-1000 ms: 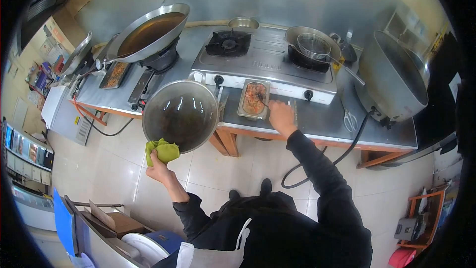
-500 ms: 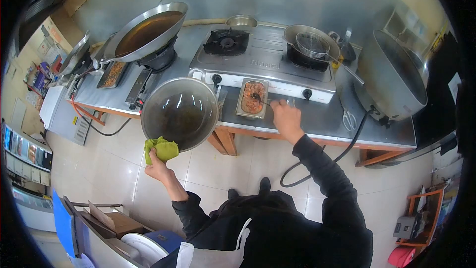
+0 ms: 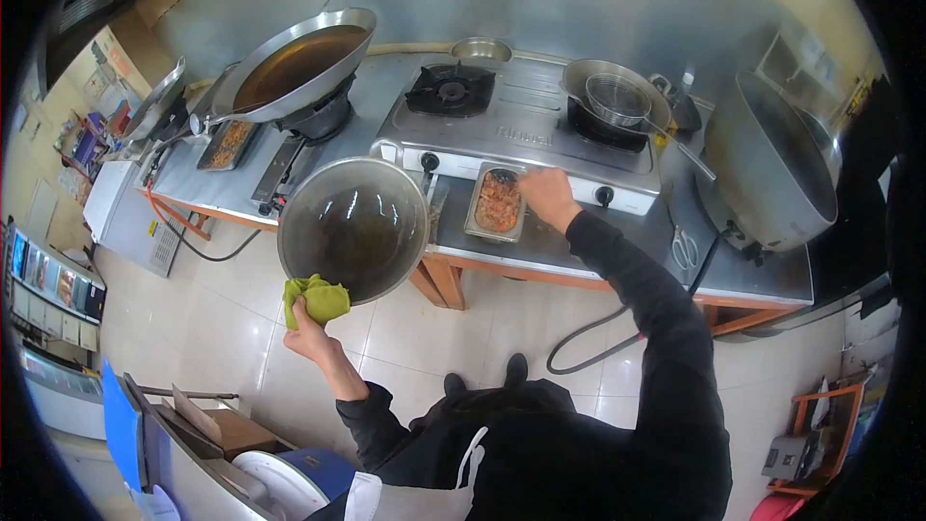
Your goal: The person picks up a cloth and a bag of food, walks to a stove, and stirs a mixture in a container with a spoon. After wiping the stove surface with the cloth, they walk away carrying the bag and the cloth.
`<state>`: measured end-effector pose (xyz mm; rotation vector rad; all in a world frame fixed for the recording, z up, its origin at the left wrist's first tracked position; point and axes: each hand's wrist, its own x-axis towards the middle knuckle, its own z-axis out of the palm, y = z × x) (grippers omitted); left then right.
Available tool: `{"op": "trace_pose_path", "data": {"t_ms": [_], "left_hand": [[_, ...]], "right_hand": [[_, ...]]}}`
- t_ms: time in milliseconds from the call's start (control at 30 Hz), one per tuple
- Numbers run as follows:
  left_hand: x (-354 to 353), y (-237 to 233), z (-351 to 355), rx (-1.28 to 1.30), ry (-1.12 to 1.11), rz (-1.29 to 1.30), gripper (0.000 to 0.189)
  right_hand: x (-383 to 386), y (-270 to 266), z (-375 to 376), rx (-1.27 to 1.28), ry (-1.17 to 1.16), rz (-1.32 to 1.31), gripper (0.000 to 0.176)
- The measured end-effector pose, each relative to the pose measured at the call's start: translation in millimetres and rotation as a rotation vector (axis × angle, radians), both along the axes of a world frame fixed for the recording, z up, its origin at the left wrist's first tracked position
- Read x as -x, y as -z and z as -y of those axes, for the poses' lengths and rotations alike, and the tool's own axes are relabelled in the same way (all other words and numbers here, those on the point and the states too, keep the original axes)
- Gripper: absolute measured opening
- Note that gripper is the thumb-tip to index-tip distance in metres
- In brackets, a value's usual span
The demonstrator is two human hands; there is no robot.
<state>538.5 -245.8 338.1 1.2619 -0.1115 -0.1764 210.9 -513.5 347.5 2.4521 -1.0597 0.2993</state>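
We see that the left hand (image 3: 311, 336) is clamped on the green cloth (image 3: 316, 303), with the thumb over it, and through this cloth it grips the rim of the wok (image 3: 353, 227). The wok is in front of the front edge of the worktop (image 3: 617, 246), to the left of its middle, and its inside is turned towards us. Its upper part is close to the front left corner of the stove (image 3: 526, 139); if it touches there, we cannot tell.

The right hand (image 3: 548, 196) has its fingers brought together on the spoon (image 3: 503, 177), whose handle is mostly hidden by the hand. The dark bowl of the spoon is at the far end of the metal container (image 3: 472, 223), against the chopped food (image 3: 498, 208). The container is placed on the worktop near the front edge, just before the stove. The two hands are well apart.

Around them, the pan (image 3: 582, 74) is on the right side of the stove, and the strainer (image 3: 618, 100) rests in it. The scissors (image 3: 685, 250) lie near the front edge, to the right of the stove, beside the big pot (image 3: 767, 164) at the right end of the worktop. On the left part we find the large wok (image 3: 338, 84) with brown liquid, and the tray (image 3: 229, 146) with small pieces of food. The round bowl (image 3: 481, 50) is behind the stove, near the back edge.
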Motion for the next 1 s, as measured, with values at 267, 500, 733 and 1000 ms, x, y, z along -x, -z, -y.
{"op": "trace_pose_path", "data": {"t_ms": [267, 500, 733, 1000], "left_hand": [[5.5, 1.2, -0.8, -0.053, -0.038, 0.012, 0.037], [11.3, 5.7, -2.2, -0.036, -0.039, 0.012, 0.038], [21.1, 0.0, 5.1, -0.054, -0.051, 0.001, 0.031], [27.3, -2.8, 2.9, -0.008, -0.042, -0.007, 0.038]], "right_hand": [[-14.4, -6.8, 32.7, -0.164, -0.05, -0.153, 0.009], [20.4, 21.2, 70.1, -0.538, 0.275, 0.183, 0.01], [38.6, 42.4, 99.9, -0.992, 0.282, 0.509, 0.016], [58.1, 59.2, 82.5, -1.346, 0.341, 0.971, 0.019]]}}
